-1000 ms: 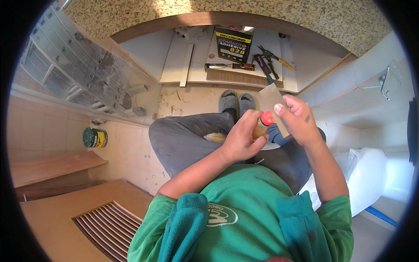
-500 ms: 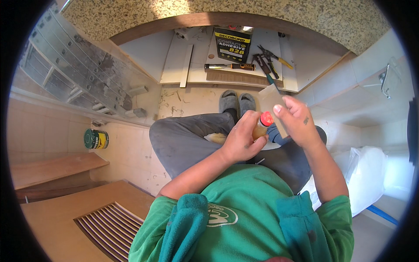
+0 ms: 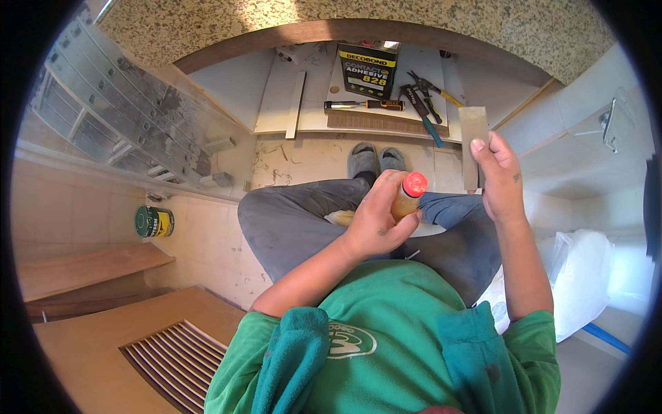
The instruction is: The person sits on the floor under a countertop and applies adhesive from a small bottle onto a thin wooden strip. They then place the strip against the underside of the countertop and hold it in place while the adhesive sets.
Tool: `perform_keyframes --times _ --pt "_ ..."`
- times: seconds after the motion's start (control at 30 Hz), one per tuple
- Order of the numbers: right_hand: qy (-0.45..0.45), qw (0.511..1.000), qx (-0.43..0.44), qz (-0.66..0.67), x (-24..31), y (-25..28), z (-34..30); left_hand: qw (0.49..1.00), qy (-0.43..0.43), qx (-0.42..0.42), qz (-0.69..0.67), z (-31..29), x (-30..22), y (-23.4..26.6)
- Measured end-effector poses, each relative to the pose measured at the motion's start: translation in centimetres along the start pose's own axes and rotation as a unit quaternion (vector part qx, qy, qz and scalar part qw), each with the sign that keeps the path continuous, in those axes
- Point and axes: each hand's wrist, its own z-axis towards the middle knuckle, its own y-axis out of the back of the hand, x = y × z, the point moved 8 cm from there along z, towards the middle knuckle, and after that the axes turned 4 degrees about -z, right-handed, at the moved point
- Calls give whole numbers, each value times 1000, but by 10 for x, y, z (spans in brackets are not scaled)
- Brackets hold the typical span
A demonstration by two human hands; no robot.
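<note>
My left hand (image 3: 376,221) is wrapped round a small bottle (image 3: 404,205) of amber liquid with a red cap, held upright over my lap. In my right hand (image 3: 503,181) is a flat, grey-tan rectangular block (image 3: 473,125), gripped near its lower end between thumb and fingers. The block stands upright, apart from the bottle. Beyond my feet, on the cabinet floor, lies a chisel (image 3: 383,105) with a black and orange handle. Beside it are a black and teal hand tool (image 3: 418,107) and yellow-handled cutters (image 3: 425,87).
A black and yellow adhesive can (image 3: 367,72) stands inside the cabinet, near a pale strip (image 3: 296,103) and a brown board (image 3: 386,121). The stone countertop (image 3: 358,12) overhangs it. At left are a green tin (image 3: 153,221) and a louvred panel (image 3: 176,366); at right, a plastic bag (image 3: 583,272).
My right hand has moved right and away from the bottle, turning the block more upright. The bottle has shifted slightly left with my left hand. Both things stay held.
</note>
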Motion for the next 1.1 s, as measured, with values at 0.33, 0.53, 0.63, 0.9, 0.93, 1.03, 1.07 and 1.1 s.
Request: perform_keyframes --times 0.33,0.53,0.63,0.9,0.93,1.03,1.07,1.1 --pt "-10 991 79 109 14 -31 -33 994 87 -29 -63 2 0 -1" --pt "-59 985 74 148 7 -49 -47 998 3 19 -67 8 -12 -1" --pt "-61 989 61 122 -4 -45 -49 998 -12 19 -62 11 -21 0" --pt "-28 995 35 88 -8 -46 -51 998 18 52 -26 5 -18 -4" --pt "-26 995 38 84 -9 -44 -51 998 13 57 -33 4 -17 -5" --pt "-25 995 48 82 -9 -41 -51 997 -21 74 15 5 -24 -8" --pt "-27 994 50 90 -9 -42 -51 997 -21 70 14 5 -24 -8" --pt "-30 993 55 97 -8 -44 -50 998 -21 64 13 5 -24 -8"
